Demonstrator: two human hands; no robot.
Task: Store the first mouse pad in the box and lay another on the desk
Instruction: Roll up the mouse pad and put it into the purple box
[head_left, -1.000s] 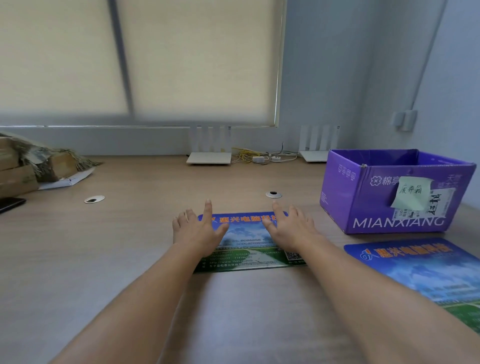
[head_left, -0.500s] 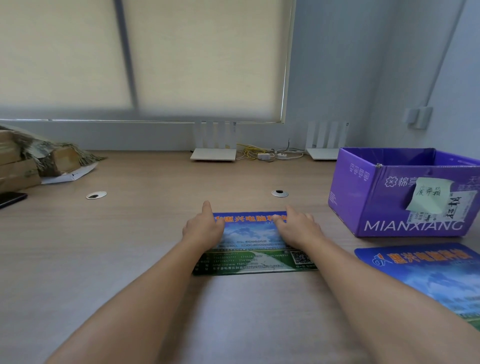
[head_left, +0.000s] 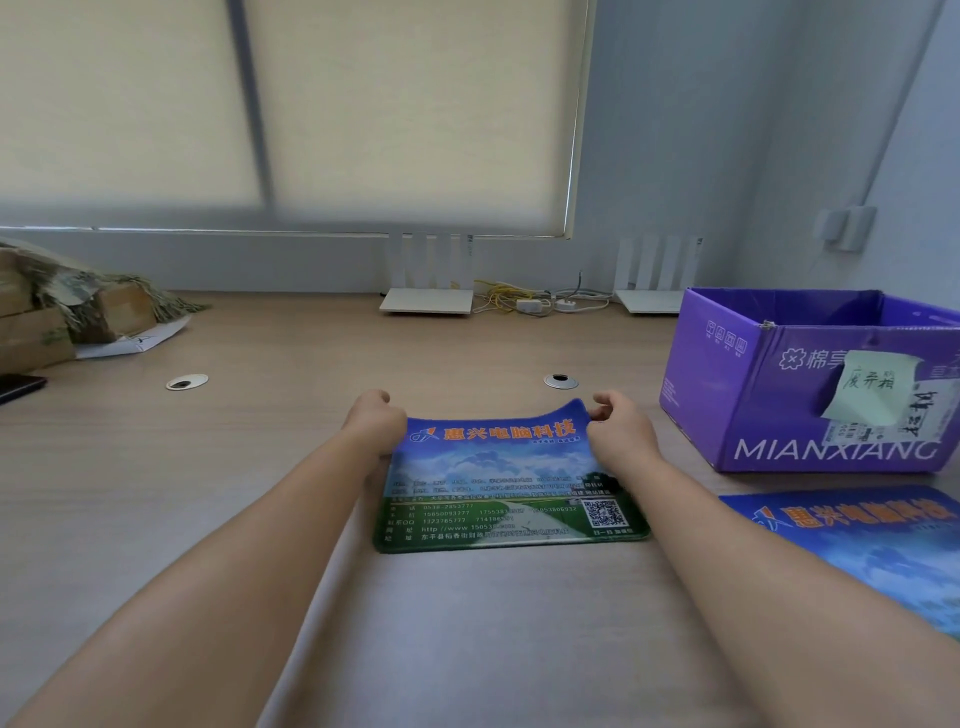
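A blue and green printed mouse pad (head_left: 506, 480) lies in the middle of the wooden desk (head_left: 260, 467). My left hand (head_left: 375, 422) pinches its far left corner and my right hand (head_left: 618, 427) pinches its far right corner. The far edge is lifted off the desk and sags in the middle; the near edge still rests on the wood. A second mouse pad (head_left: 872, 545) of the same print lies flat at the right. Behind it stands an open purple cardboard box (head_left: 727, 384) with a yellow note stuck on its front.
Two white routers (head_left: 428, 299) and loose cables stand along the back wall. Cardboard boxes with straw-like packing (head_left: 78, 312) and a dark phone (head_left: 18, 387) sit at the far left. Two round cable grommets (head_left: 561, 382) are set in the desk.
My hands went from lying flat on the pad to gripping its two far corners. The pad's far edge has come up off the desk.
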